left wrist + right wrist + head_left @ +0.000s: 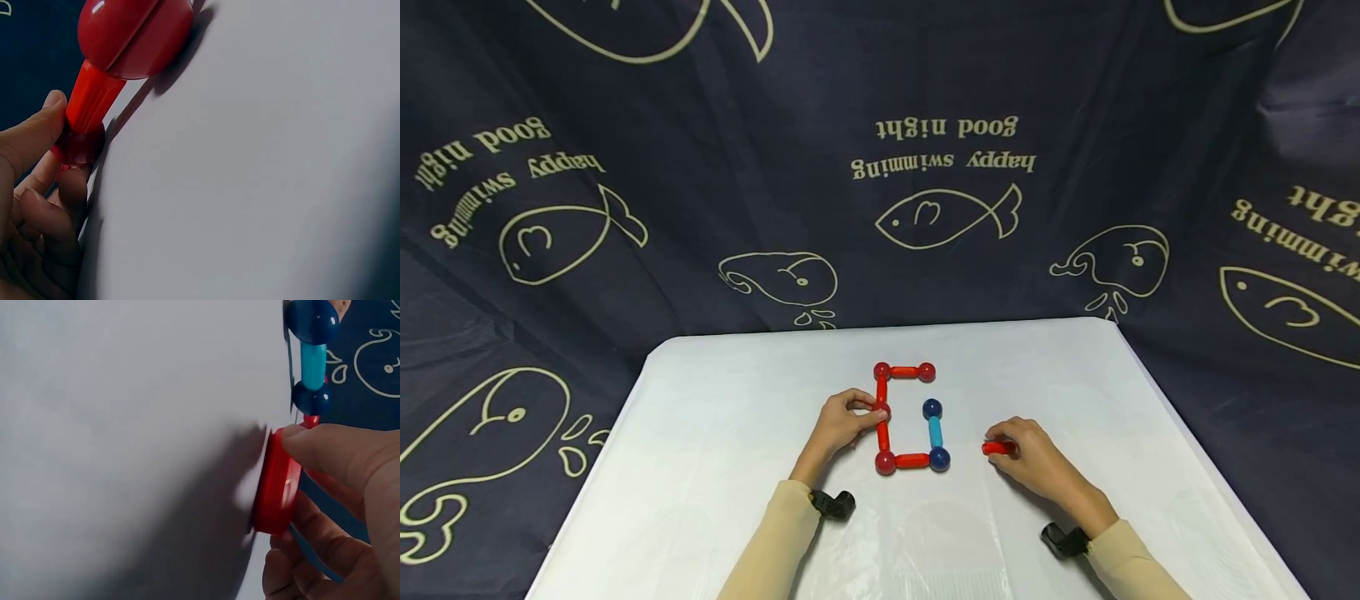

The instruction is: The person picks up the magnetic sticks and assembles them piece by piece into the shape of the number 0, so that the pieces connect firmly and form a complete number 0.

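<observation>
A figure of balls and short rods lies on the white table, shaped like a squared G. Its left side and bottom are red rods [912, 461] with red balls [885, 462]. On its right, a light blue rod [936, 432] joins two dark blue balls [939, 459]. My left hand [844, 421] pinches the middle red ball [80, 145] of the left side between thumb and fingers. To the right of the figure, my right hand [1033, 457] holds a loose red rod [277, 484] between thumb and fingers, apart from the figure.
The white table [715, 417] reaches back to a dark cloth [820, 192] printed with fish and lettering. A black wrist camera [833, 504] sits on the left wrist, another camera [1064, 541] on the right one.
</observation>
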Available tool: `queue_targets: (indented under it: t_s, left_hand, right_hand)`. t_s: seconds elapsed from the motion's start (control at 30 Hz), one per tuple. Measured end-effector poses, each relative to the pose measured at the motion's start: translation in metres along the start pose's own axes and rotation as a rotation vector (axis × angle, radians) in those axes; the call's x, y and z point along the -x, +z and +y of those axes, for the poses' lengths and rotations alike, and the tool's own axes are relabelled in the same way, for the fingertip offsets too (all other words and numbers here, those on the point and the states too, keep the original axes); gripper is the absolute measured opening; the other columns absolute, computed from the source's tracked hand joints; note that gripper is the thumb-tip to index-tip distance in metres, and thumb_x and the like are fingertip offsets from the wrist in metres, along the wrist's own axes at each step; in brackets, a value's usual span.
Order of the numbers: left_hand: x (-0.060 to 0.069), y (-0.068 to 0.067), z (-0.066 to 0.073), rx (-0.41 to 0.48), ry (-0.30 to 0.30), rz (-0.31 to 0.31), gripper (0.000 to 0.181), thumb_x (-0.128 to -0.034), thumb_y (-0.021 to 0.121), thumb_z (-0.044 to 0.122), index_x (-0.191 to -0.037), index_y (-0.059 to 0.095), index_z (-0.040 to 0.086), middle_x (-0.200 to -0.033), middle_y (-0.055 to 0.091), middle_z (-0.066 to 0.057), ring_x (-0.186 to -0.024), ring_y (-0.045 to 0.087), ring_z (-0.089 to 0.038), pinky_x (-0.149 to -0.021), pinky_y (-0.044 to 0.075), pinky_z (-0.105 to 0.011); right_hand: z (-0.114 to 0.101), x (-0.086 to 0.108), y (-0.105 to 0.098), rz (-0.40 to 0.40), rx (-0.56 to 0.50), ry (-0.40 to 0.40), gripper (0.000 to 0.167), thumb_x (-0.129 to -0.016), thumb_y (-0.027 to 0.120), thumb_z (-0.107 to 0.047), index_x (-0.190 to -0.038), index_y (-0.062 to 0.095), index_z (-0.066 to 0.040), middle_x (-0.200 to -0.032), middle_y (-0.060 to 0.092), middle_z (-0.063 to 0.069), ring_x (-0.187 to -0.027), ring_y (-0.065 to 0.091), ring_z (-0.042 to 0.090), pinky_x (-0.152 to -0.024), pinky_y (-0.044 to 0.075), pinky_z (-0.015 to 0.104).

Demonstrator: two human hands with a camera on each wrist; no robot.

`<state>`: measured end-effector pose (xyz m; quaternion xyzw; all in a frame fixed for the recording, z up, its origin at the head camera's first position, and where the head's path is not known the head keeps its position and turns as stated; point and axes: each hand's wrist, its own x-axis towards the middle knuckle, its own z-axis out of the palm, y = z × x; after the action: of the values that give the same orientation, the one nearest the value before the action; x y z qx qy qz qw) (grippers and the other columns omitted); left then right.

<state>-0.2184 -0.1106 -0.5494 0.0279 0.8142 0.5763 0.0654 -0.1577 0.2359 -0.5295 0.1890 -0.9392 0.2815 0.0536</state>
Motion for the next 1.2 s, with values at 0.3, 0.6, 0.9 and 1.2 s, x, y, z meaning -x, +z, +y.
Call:
queue_targets:
  t_s: [0.3, 0.6, 0.9, 1.2]
  left_hand:
    - [-0.002, 0.003, 0.000, -0.014, 0.007, 0.015, 0.033, -0.0845, 0.087, 0.031, -0.104, 0.071, 0.010, -0.102, 0.075, -0.007, -0.045, 0.046, -0.009, -0.042, 0.041, -0.023]
    - [-0.001, 0.003, 0.001, -0.022, -0.002, 0.022, 0.033, -0.0842, 0.087, 0.031, -0.104, 0.071, 0.010, -0.101, 0.074, -0.006, -0.048, 0.047, -0.009, -0.043, 0.041, -0.023]
    - [-0.001, 0.003, 0.000, -0.034, -0.005, 0.029, 0.032, -0.0844, 0.087, 0.031, -0.104, 0.071, 0.011, -0.101, 0.074, -0.006, -0.052, 0.050, -0.010, -0.046, 0.043, -0.024]
    - [-0.001, 0.003, -0.002, -0.014, -0.001, 0.031, 0.032, -0.0844, 0.087, 0.029, -0.104, 0.072, 0.009, -0.100, 0.074, -0.006, -0.055, 0.054, -0.009, -0.048, 0.045, -0.023]
  right_hand:
    - [0.010, 0.002, 0.000, 0.010, -0.043, -0.007, 0.022, -0.082, 0.085, -0.006, -0.102, 0.076, -0.012, -0.098, 0.070, -0.002, -0.088, 0.060, 0.013, -0.076, 0.055, 0.029]
    - [0.013, 0.000, 0.000, -0.037, -0.080, 0.038, 0.018, -0.086, 0.083, -0.009, -0.102, 0.076, -0.012, -0.100, 0.069, -0.002, -0.087, 0.060, 0.010, -0.075, 0.055, 0.026]
    - [0.017, -0.005, -0.001, -0.069, -0.089, -0.071, 0.018, -0.088, 0.081, -0.009, -0.104, 0.074, -0.011, -0.096, 0.070, -0.005, -0.084, 0.060, 0.003, -0.074, 0.056, 0.025]
    - [0.015, -0.020, -0.005, -0.142, -0.105, -0.139, 0.018, -0.093, 0.075, -0.008, -0.111, 0.073, -0.009, -0.097, 0.071, -0.004, -0.083, 0.058, 0.002, -0.074, 0.054, 0.024]
